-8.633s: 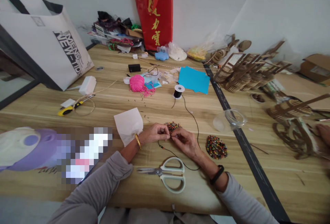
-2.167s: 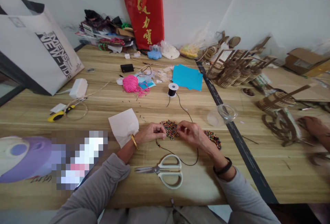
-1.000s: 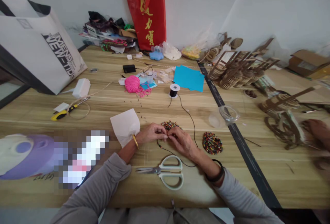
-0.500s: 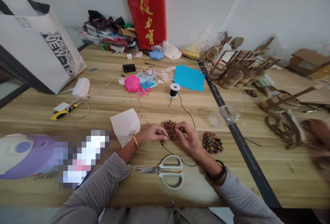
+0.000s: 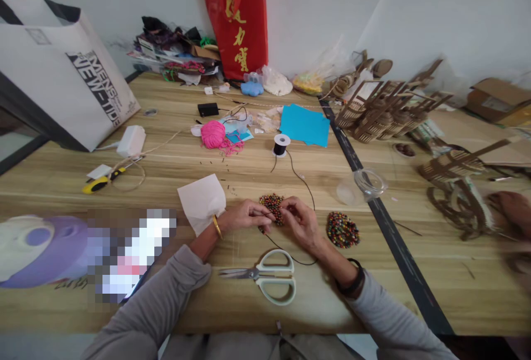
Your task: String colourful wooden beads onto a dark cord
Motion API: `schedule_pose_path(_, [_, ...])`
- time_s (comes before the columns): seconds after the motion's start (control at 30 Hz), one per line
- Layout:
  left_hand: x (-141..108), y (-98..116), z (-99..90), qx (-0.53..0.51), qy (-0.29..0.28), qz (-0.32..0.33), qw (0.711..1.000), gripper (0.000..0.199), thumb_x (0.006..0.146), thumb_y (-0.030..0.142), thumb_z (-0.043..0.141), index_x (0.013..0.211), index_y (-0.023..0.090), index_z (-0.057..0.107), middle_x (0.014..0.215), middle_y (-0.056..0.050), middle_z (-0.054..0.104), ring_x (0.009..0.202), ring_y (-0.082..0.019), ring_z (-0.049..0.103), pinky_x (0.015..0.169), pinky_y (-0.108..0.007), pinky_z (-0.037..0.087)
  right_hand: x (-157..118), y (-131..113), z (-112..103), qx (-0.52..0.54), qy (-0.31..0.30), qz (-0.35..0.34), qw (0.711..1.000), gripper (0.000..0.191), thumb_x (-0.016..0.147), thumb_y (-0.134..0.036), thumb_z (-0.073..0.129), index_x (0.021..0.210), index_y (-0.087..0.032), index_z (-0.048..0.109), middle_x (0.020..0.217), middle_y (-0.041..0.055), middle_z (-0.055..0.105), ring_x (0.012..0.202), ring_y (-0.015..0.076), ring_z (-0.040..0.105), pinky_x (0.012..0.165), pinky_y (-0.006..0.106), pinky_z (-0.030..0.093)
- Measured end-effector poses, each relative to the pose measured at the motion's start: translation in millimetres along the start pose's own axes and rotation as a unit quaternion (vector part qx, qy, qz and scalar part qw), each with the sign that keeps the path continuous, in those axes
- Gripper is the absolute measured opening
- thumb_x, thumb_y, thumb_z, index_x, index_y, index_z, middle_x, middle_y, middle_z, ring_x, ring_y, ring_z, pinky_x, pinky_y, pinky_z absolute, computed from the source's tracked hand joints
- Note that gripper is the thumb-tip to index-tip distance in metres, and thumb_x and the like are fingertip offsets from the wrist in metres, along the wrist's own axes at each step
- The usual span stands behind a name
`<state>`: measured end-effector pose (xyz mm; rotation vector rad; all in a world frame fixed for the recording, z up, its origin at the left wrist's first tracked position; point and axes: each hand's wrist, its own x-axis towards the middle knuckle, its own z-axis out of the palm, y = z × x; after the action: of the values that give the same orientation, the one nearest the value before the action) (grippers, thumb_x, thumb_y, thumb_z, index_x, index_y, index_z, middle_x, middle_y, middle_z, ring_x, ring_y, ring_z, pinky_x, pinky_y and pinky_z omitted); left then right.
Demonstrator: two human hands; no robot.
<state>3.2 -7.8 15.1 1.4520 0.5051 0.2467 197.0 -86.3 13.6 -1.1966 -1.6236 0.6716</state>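
Over a pile of small multicoloured beads (image 5: 271, 202), my two hands face each other with fingertips close together. My left hand (image 5: 248, 216), a gold bangle at its wrist, pinches a thin black cord (image 5: 290, 257), which loops below both hands; a few beads hang on it just under the left fingers. My right hand (image 5: 302, 222), with a dark wristband, is closed in a pinch at the pile's right edge; what sits in its fingertips is too small to make out. A coiled string of beads (image 5: 342, 229) lies right of this hand. Scissors (image 5: 257, 274) lie below the hands.
A spool of black cord (image 5: 281, 145) stands behind the pile. White paper (image 5: 202, 201) lies by my left wrist, a phone (image 5: 136, 260) further left. A clear plastic cup (image 5: 360, 186) and small woven baskets (image 5: 450, 162) are to the right. Another person's hand (image 5: 514, 210) shows at the right edge.
My left fingertips have shifted slightly right, and my right fingers have tilted a little inward. The cord loop has moved slightly; the other tabletop things stay put.
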Motion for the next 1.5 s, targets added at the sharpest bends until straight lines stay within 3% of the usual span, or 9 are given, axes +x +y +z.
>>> schedule_pose_path(0.23, [2.2, 1.6, 3.9, -0.067, 0.082, 0.017, 0.994, 0.041, 0.073, 0.042, 0.07, 0.096, 0.009, 0.062, 0.076, -0.009, 0.073, 0.069, -0.015, 0.067, 0.069, -0.026, 0.05, -4.4, 6.8, 4.5, -0.013, -0.041, -0.02, 0.999, 0.011, 0.092, -0.026, 0.048, 0.094, -0.019, 0.056, 0.084, 0.0042, 0.059, 0.075, 0.0137, 0.056, 0.065, 0.025, 0.046])
schedule_pose_path(0.43, [5.7, 0.1, 5.7, -0.033, 0.127, 0.018, 0.991, 0.031, 0.066, 0.035, 0.076, 0.08, 0.009, 0.066, 0.07, -0.005, 0.07, 0.064, -0.012, 0.062, 0.064, -0.022, 0.047, -2.5, 2.9, 6.4, -0.042, -0.054, -0.036, 0.997, 0.011, 0.092, -0.026, 0.048, 0.093, -0.019, 0.056, 0.08, 0.0038, 0.06, 0.071, 0.0137, 0.056, 0.063, 0.025, 0.046])
schedule_pose_path(0.6, [7.0, -1.1, 7.2, 0.013, 0.132, 0.024, 0.991, 0.026, 0.065, 0.033, 0.076, 0.072, 0.01, 0.066, 0.063, -0.002, 0.065, 0.057, -0.008, 0.055, 0.057, -0.019, 0.042, -0.9, -3.1, 6.5, -0.06, -0.06, -0.063, 0.994, 0.01, 0.092, -0.024, 0.048, 0.093, -0.019, 0.056, 0.08, 0.0044, 0.061, 0.072, 0.0144, 0.057, 0.064, 0.025, 0.047])
schedule_pose_path(0.83, [6.1, -0.6, 4.7, 0.001, 0.135, 0.034, 0.99, 0.031, 0.071, 0.04, 0.07, 0.073, 0.01, 0.06, 0.063, -0.002, 0.063, 0.059, -0.009, 0.056, 0.059, -0.02, 0.043, -1.4, 0.5, 5.7, -0.062, -0.074, -0.039, 0.995, 0.01, 0.092, -0.023, 0.047, 0.093, -0.018, 0.055, 0.077, 0.0026, 0.062, 0.063, 0.012, 0.054, 0.059, 0.023, 0.045])
schedule_pose_path(1.07, [5.1, 2.9, 3.5, -0.01, 0.16, 0.032, 0.987, 0.033, 0.071, 0.041, 0.07, 0.072, 0.011, 0.057, 0.061, 0.0, 0.059, 0.057, -0.009, 0.053, 0.058, -0.021, 0.041, -6.7, -2.9, 8.1, -0.108, -0.182, -0.096, 0.973, 0.011, 0.094, -0.019, 0.042, 0.091, -0.019, 0.052, 0.076, 0.0013, 0.06, 0.063, 0.0105, 0.054, 0.061, 0.021, 0.043])
schedule_pose_path(1.3, [5.1, 4.7, 3.2, 0.008, 0.155, 0.038, 0.987, 0.031, 0.072, 0.04, 0.069, 0.07, 0.011, 0.058, 0.065, -0.002, 0.061, 0.061, -0.009, 0.054, 0.062, -0.022, 0.042, -9.0, -14.1, 12.9, -0.172, -0.233, -0.154, 0.945, 0.012, 0.095, -0.019, 0.038, 0.093, -0.018, 0.05, 0.084, 0.0071, 0.06, 0.076, 0.0161, 0.056, 0.068, 0.026, 0.047])
schedule_pose_path(1.5, [5.9, 1.6, 1.7, 0.003, 0.144, 0.046, 0.988, 0.028, 0.071, 0.037, 0.07, 0.069, 0.01, 0.06, 0.063, -0.001, 0.06, 0.06, -0.009, 0.052, 0.061, -0.022, 0.041, -9.8, -19.1, 14.1, -0.099, -0.274, -0.156, 0.944, 0.013, 0.096, -0.019, 0.038, 0.093, -0.019, 0.05, 0.082, 0.0043, 0.059, 0.073, 0.0132, 0.055, 0.069, 0.024, 0.047])
